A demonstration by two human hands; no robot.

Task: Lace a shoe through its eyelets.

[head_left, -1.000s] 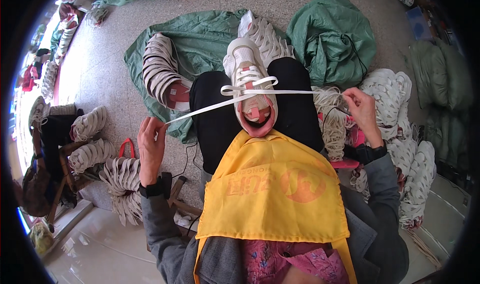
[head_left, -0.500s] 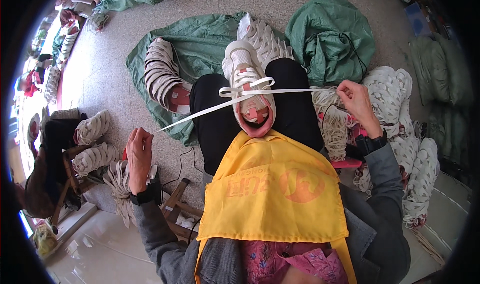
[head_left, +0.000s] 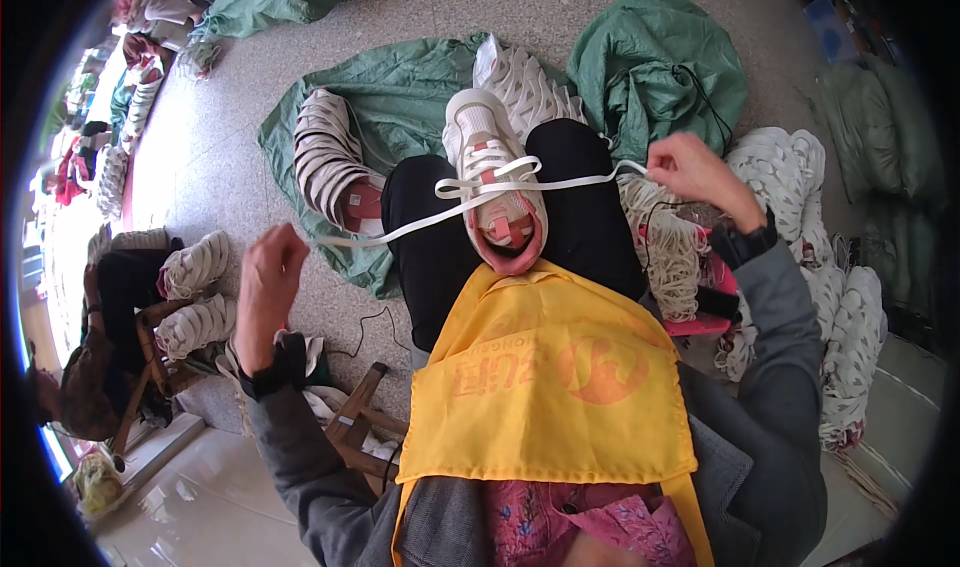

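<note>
Sneaker (head_left: 495,182) lies lengthwise along lap, toe pointing away

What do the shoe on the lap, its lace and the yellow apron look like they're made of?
Shoe: probably synthetic leather or mesh, matte off-white panels over a pink lining.
Lace: flat woven textile, likely cotton or polyester; it hangs limp as a ribbon, drawn between the left hand and the right hand.
Apron: thin synthetic fabric, perhaps non-woven; smooth, slightly shiny, softly creased.

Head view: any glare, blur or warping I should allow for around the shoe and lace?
Head view: the shoe and white lace are sharp and evenly lit; the left hand looks slightly smeared; daylight blows out the left rim; fisheye bends the edges, with dark corners.
</note>
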